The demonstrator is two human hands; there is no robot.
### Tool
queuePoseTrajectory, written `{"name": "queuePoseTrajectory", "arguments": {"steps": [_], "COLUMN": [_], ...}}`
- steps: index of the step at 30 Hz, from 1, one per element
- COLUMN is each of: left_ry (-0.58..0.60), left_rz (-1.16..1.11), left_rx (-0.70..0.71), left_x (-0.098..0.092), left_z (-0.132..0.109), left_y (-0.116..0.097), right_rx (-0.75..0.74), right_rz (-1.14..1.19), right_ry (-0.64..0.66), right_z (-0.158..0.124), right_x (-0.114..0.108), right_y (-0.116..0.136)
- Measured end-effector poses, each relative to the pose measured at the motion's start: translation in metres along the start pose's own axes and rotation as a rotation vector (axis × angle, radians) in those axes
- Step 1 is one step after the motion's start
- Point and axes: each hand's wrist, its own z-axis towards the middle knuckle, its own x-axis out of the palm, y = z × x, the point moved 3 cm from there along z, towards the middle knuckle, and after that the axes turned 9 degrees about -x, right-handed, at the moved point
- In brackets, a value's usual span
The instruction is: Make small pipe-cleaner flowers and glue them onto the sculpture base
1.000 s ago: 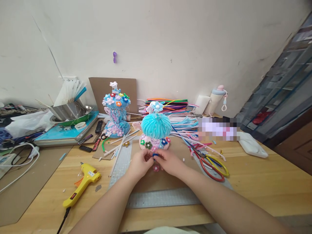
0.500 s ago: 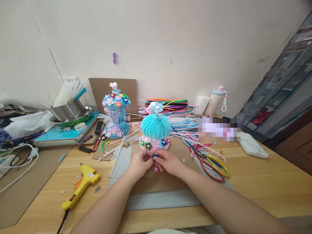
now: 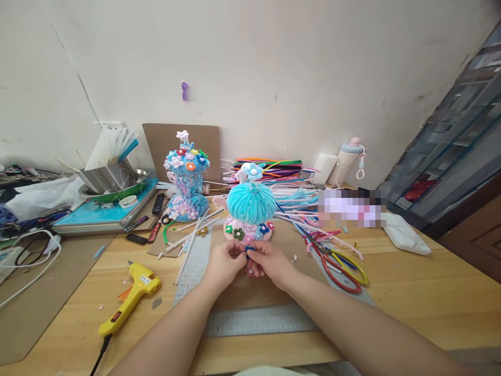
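Between my fingertips is a small dark blue pipe-cleaner flower (image 3: 249, 251), partly covered by them. My left hand (image 3: 229, 259) pinches it from one side and my right hand (image 3: 268, 259) from the other. Just behind them stands a pipe-cleaner figure with a turquoise dome (image 3: 251, 202), a pale flower (image 3: 251, 171) on top and a pink base (image 3: 235, 228) dotted with small coloured flowers. Under my right fingers a pink flower (image 3: 249, 272) shows only in part. A brown cardboard sheet (image 3: 254, 295) lies beneath my hands.
A yellow glue gun (image 3: 135, 295) lies at the left, its cord running off the front. Red-handled scissors (image 3: 338, 274) and yellow-handled scissors (image 3: 354, 266) rest at the right. A second flowered pipe-cleaner figure (image 3: 188, 167) stands back left. Bundled pipe cleaners (image 3: 270, 169) lie along the wall.
My right fingers have curled lower, covering more of the pink flower. Both hands stay at the same spot, pinching the dark blue flower.
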Motion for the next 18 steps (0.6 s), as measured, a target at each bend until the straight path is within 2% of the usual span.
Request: {"name": "queuePoseTrajectory", "arguments": {"steps": [5, 7, 9, 10, 11, 12, 13, 16, 18], "left_ry": [-0.062, -0.094, -0.152, -0.183, -0.209, -0.228, -0.239, -0.274, -0.338], "left_rz": [0.117, 0.174, 0.23, 0.257, 0.283, 0.307, 0.329, 0.369, 0.377], "left_rx": [-0.008, -0.016, -0.032, -0.045, -0.059, -0.075, -0.091, -0.118, -0.105], "left_x": [-0.007, -0.018, -0.031, -0.037, -0.042, -0.046, -0.049, -0.053, -0.054], "left_z": [-0.001, 0.0, 0.002, 0.003, 0.005, 0.007, 0.009, 0.012, 0.012], "left_y": [-0.001, -0.002, -0.002, -0.001, 0.0, 0.002, 0.005, 0.01, 0.009], "right_rx": [0.027, 0.021, -0.009, -0.022, -0.055, -0.09, -0.107, -0.16, -0.205], "right_rz": [-0.128, -0.268, -0.517, -0.574, -0.736, -0.896, -0.951, -1.065, -1.152], "right_ry": [0.055, 0.086, 0.079, 0.056, 0.018, -0.06, -0.114, -0.25, -0.337], "right_z": [0.002, 0.0, -0.001, 0.0, 0.002, 0.006, 0.012, 0.045, 0.075], "right_x": [-0.004, -0.016, -0.035, -0.047, -0.061, -0.076, -0.09, -0.128, -0.147], "right_y": [-0.002, 0.001, 0.011, 0.017, 0.025, 0.035, 0.043, 0.066, 0.076]}}
